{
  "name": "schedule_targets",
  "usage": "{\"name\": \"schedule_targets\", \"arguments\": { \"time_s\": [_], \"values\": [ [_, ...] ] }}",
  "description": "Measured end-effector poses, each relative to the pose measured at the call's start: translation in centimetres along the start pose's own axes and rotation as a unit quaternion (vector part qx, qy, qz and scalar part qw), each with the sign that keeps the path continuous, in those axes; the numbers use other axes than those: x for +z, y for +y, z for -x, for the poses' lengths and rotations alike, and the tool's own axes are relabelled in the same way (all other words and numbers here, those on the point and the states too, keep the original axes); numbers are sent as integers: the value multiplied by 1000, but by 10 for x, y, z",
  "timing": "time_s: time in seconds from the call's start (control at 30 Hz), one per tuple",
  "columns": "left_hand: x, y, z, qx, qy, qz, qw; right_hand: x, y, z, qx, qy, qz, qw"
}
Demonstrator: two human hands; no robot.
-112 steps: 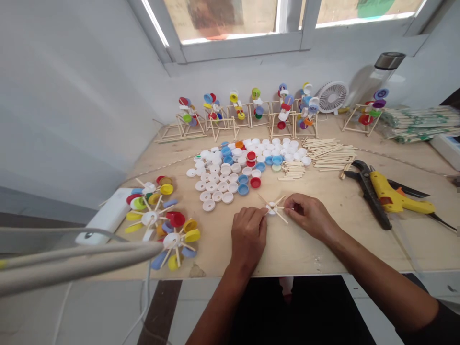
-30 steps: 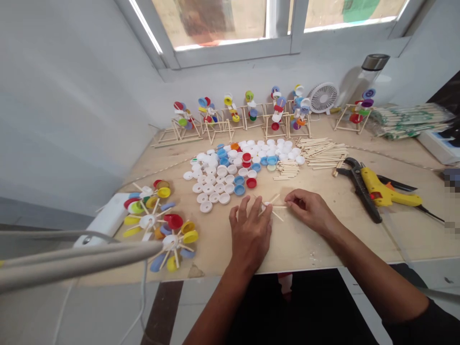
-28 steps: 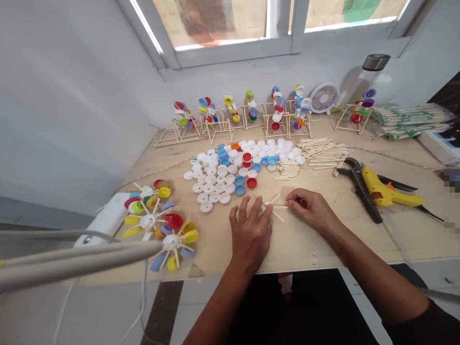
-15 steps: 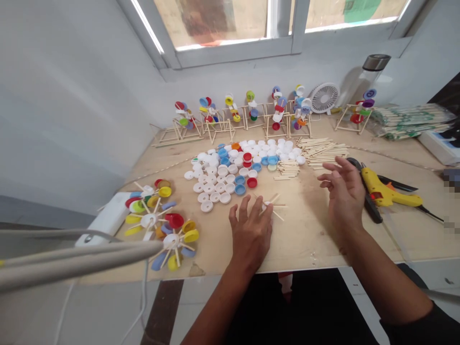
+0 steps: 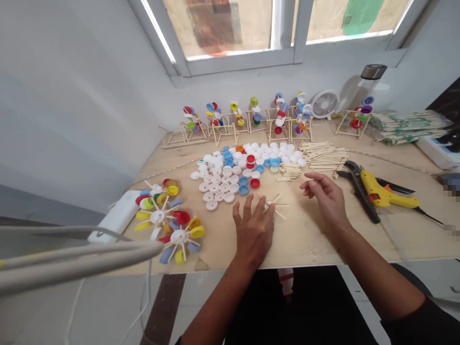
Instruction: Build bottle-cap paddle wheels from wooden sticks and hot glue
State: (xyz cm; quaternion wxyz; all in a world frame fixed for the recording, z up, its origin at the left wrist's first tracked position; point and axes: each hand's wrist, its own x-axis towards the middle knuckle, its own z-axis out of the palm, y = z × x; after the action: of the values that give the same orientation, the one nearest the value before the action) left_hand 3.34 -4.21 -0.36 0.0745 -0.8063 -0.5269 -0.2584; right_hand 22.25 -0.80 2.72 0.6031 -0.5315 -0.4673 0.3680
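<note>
1. Left hand point(image 5: 253, 232) lies palm down on the plywood workbench point(image 5: 302, 235), fingers spread, its fingertips resting on a white bottle-cap hub with craft-stick spokes point(image 5: 269, 206). It presses rather than pinches. Right hand point(image 5: 323, 194) hangs just beside that hub, apart from it, fingers loosely curled and holding nothing.

2. In the head view, the hub lies flat on the wood at the left hand's fingertips, its spokes fanning outward. Whether glue is on the joint is too small to tell.

3. Judged from this hold, spread fingertips steady the hub well. Light, even pressure should keep the spokes evenly spaced without knocking them out of line.

4. Beyond the hands lie a spread of bottle caps point(image 5: 224, 177), mostly white with some blue and red, and loose craft sticks point(image 5: 321, 155). To the right hand's right sit a yellow hot glue gun point(image 5: 377, 189) and black-handled pliers point(image 5: 361, 191).

5. Left of the left hand lie finished cap wheels point(image 5: 168, 225). Farther off, along the wall, stand stick-frame cap models point(image 5: 257, 120) and a small white fan point(image 5: 324, 104).
</note>
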Motion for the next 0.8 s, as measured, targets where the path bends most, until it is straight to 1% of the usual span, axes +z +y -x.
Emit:
{"name": "schedule_targets", "arguments": {
  "time_s": [0.17,0.43,0.57,0.63,0.73,0.8],
  "values": [
    [0,1,0,0,-3,-2,1000,1,3,1,8,-34,30,999],
    [1,2,1,9,7,4,1000,-1,11,-1,6,-36,48,998],
    [-2,1,2,9,20,33,999,-1,13,0,10,-37,43,998],
    [-5,-1,3,-6,39,60,997,-1,15,0,14,-32,40,999],
    [-8,-6,3,-48,68,96,992,-1,18,-1,17,-28,38,999],
    [-9,-10,1,-67,72,102,990,-1,20,-1,18,-27,39,999]
  ]
}}
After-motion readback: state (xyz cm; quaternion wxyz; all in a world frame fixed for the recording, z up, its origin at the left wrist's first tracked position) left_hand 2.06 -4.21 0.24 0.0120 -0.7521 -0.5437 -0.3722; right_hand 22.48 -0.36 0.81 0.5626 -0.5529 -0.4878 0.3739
